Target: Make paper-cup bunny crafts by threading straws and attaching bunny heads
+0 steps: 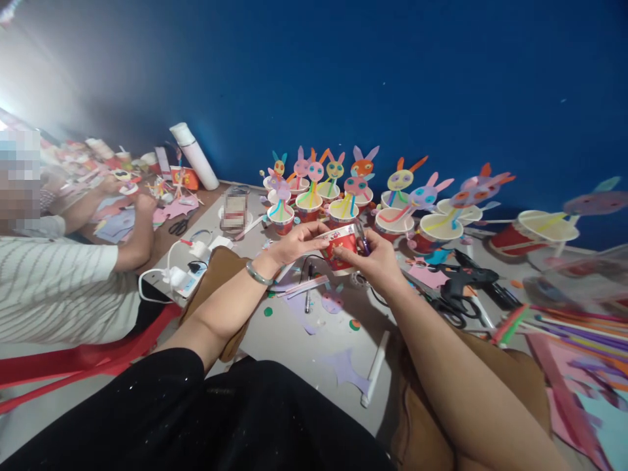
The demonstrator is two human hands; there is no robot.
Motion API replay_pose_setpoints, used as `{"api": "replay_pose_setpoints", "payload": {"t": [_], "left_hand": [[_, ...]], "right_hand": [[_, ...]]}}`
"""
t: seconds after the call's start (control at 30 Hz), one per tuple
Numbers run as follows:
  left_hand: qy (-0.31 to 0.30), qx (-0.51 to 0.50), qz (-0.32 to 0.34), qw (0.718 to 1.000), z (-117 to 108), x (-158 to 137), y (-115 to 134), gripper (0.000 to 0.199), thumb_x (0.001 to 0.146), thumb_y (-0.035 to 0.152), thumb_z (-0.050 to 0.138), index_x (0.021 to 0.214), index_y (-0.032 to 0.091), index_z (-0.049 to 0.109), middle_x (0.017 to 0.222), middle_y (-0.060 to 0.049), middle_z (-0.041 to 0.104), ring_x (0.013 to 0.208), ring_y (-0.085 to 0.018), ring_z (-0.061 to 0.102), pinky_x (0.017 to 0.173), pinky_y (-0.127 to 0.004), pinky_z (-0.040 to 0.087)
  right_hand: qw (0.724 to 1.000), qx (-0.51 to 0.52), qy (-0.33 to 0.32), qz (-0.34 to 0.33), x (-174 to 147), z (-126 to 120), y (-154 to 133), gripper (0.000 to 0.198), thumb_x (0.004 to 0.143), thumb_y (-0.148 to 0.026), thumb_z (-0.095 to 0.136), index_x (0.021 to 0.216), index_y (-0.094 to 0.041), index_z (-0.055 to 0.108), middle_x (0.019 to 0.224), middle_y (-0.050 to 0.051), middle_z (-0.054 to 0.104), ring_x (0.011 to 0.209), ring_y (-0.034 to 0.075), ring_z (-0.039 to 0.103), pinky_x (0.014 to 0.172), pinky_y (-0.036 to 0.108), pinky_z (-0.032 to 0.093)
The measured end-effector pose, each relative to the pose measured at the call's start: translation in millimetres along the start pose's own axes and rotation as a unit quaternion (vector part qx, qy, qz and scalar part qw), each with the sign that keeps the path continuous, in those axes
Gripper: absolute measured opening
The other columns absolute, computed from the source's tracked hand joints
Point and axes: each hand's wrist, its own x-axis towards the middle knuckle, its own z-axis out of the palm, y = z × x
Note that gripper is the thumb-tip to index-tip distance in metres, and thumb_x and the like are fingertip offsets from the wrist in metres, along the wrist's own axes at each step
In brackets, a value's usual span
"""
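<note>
In front of me, my left hand (300, 243) grips a red paper cup (342, 254) with a white patterned rim, tilted on its side. My right hand (380, 261) has its thumb against the cup's side. Between its fingers is a slim, dark purple pen-like object (364, 240), mostly hidden. Beneath the hands lie a dark pen (309, 288), pale paper strips (304, 286) and a lilac rabbit-face cutout (332, 301). Just behind stand several red cups with paper rabbit heads, such as one with a pink head (315, 171).
A black glue gun (466, 278) and scissors (449, 311) lie at the right, near coloured strips (583, 333). To the left are a power strip (192, 281) and a phone-like object (234, 210). A co-worker (63, 281) sits at the far left, beside a white bottle (195, 156).
</note>
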Motion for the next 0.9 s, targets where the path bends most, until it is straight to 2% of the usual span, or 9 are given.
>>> {"api": "replay_pose_setpoints", "payload": {"t": [0.17,0.43,0.57,0.63,0.7,0.77,0.9], "left_hand": [[0.009,0.010,0.006,1.000,1,-3,-5,0.040,0.076,0.048,0.086,0.088,0.014,0.068,0.084,-0.001,0.065,0.078,-0.010,0.059,0.074,-0.025,0.047],[-0.005,0.006,0.019,1.000,8,1,-7,0.035,0.077,0.044,0.084,0.088,0.014,0.069,0.082,-0.003,0.066,0.074,-0.011,0.057,0.070,-0.027,0.045],[-0.013,0.019,0.004,1.000,9,4,-13,0.034,0.080,0.044,0.080,0.089,0.014,0.068,0.081,-0.001,0.064,0.076,-0.011,0.056,0.074,-0.028,0.045],[-0.025,0.012,-0.011,1.000,8,5,-15,0.034,0.080,0.042,0.081,0.090,0.013,0.068,0.089,-0.003,0.067,0.083,-0.013,0.060,0.081,-0.030,0.048],[-0.034,-0.001,-0.022,0.999,7,7,-17,0.030,0.083,0.039,0.078,0.093,0.012,0.069,0.097,-0.006,0.069,0.091,-0.016,0.063,0.087,-0.033,0.050],[-0.037,-0.007,-0.032,0.999,5,8,-17,0.028,0.085,0.037,0.076,0.094,0.012,0.070,0.097,-0.006,0.069,0.093,-0.017,0.064,0.089,-0.034,0.051],[-0.032,0.002,0.003,0.999,7,6,-16,0.029,0.084,0.036,0.078,0.096,0.012,0.070,0.096,-0.007,0.070,0.089,-0.016,0.065,0.085,-0.033,0.053]], "right_hand": [[0.999,-0.018,-0.004,0.036,-2,-1,-1,0.056,0.060,-0.056,0.090,0.067,-0.022,0.047,0.062,-0.007,0.041,0.059,0.009,0.037,0.050,0.023,0.032],[0.996,-0.040,-0.010,0.079,-5,-4,-5,0.054,0.062,-0.059,0.090,0.072,-0.022,0.051,0.064,-0.006,0.046,0.059,0.010,0.041,0.051,0.025,0.036],[0.994,-0.085,-0.007,0.073,-6,-6,-9,0.057,0.061,-0.062,0.089,0.066,-0.023,0.048,0.060,-0.007,0.044,0.055,0.010,0.038,0.049,0.025,0.033],[0.988,-0.132,-0.008,0.080,-6,-8,-11,0.056,0.063,-0.062,0.089,0.066,-0.023,0.049,0.060,-0.005,0.048,0.055,0.010,0.039,0.048,0.026,0.032],[0.985,-0.153,0.011,0.079,-5,-10,-10,0.058,0.062,-0.062,0.090,0.064,-0.025,0.045,0.059,-0.005,0.045,0.053,0.010,0.037,0.046,0.027,0.031],[0.986,-0.144,0.022,0.084,-5,-11,-8,0.057,0.063,-0.063,0.089,0.066,-0.026,0.045,0.061,-0.005,0.046,0.053,0.012,0.039,0.046,0.029,0.034],[0.990,-0.097,0.038,0.100,-5,-9,-5,0.059,0.056,-0.058,0.093,0.067,-0.025,0.046,0.064,-0.003,0.052,0.057,0.013,0.044,0.051,0.031,0.038]]}}
